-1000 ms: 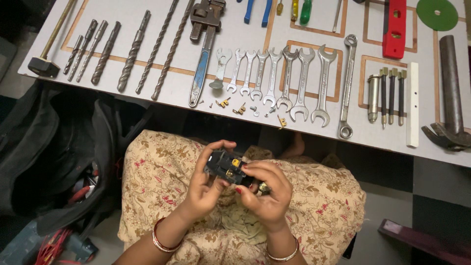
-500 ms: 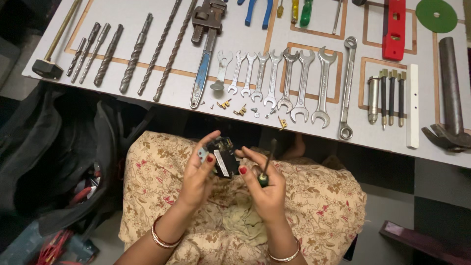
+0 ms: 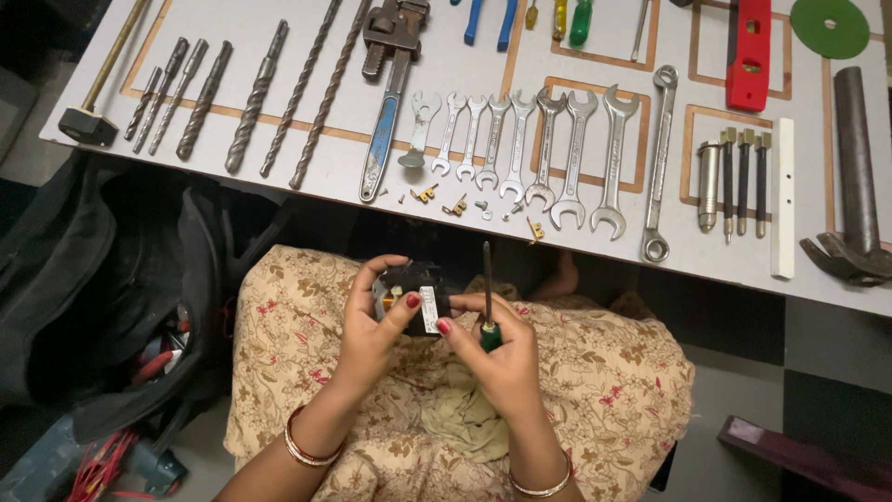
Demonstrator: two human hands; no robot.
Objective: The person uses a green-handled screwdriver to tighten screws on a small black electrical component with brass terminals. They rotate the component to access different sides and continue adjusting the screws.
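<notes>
1. Sitting with the floral cloth [image 3: 595, 390] over my lap, holding a small black boxy part [image 3: 413, 288] just above my knees, near the front edge of the grey board [image 3: 483, 56]. It looks like hard plastic, with a bit of brass showing on its left side.
2. My left hand [image 3: 372, 330] is curled around the part, thumb pressed on its front and fingers wrapped over the top.
3. My right hand [image 3: 502, 358] is closed round a screwdriver [image 3: 487, 297]: green handle tucked in my fist, thin dark metal shaft standing nearly upright. My right thumb tip also touches the part.
4. There's a small white rectangular label [image 3: 430, 310] on the face of the part, right between my two thumbs.
5. On the board: a row of shiny open-ended spanners [image 3: 520, 149] going small to big, a blue-handled pipe wrench [image 3: 386, 121], and long twisted drill bits [image 3: 307, 93]. Tiny brass bits and screws [image 3: 455, 204] lie loose near the edge.
6. A flat red rectangular piece [image 3: 748, 56] and a green disc [image 3: 830, 14] sit top right. Thin orange outlines frame the tool groups.
</notes>
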